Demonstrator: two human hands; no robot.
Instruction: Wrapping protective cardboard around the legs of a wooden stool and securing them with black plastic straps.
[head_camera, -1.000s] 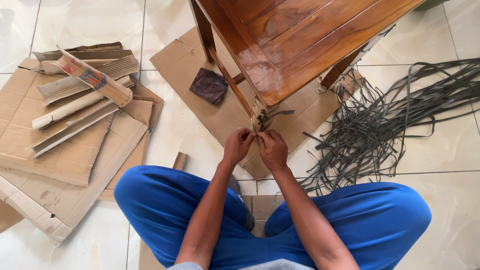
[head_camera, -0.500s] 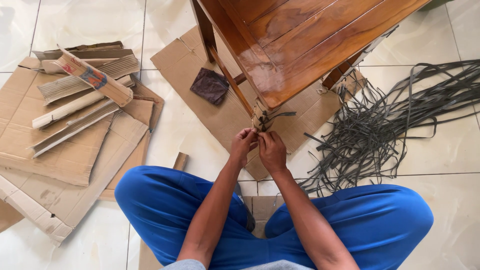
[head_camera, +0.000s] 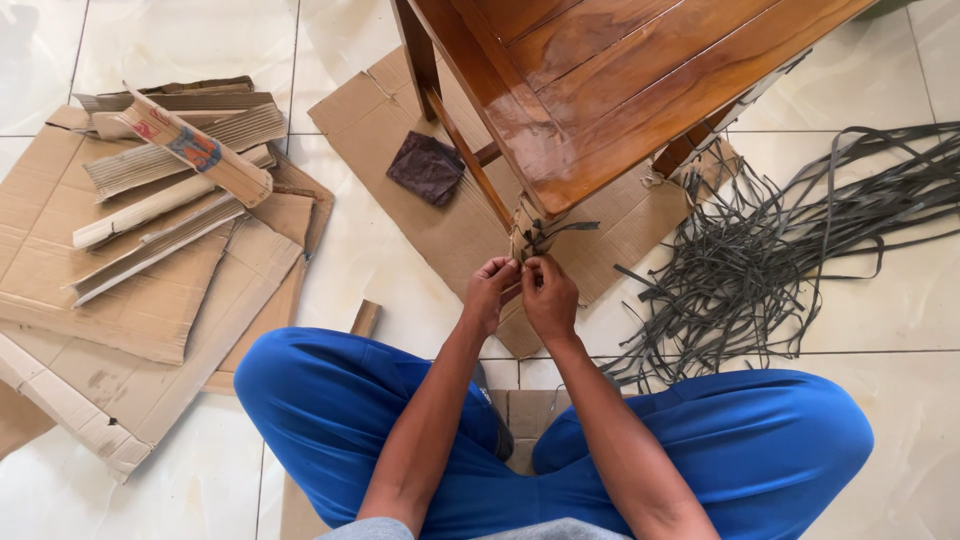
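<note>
Hands are held together at the foot of the table leg (head_camera: 527, 222), which is wrapped in cardboard and bound with a dark strap (head_camera: 562, 228). Left hand (head_camera: 488, 291) and right hand (head_camera: 549, 297) are closed, fingertips pinched at the wrap; what is pinched cannot be told. A heap of straps (head_camera: 760, 250) is spread on the floor to the right, folded cardboard (head_camera: 150, 200) is stacked at left.

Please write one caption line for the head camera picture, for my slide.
Both hands meet at a cardboard-wrapped table leg, beside loose dark straps.
</note>
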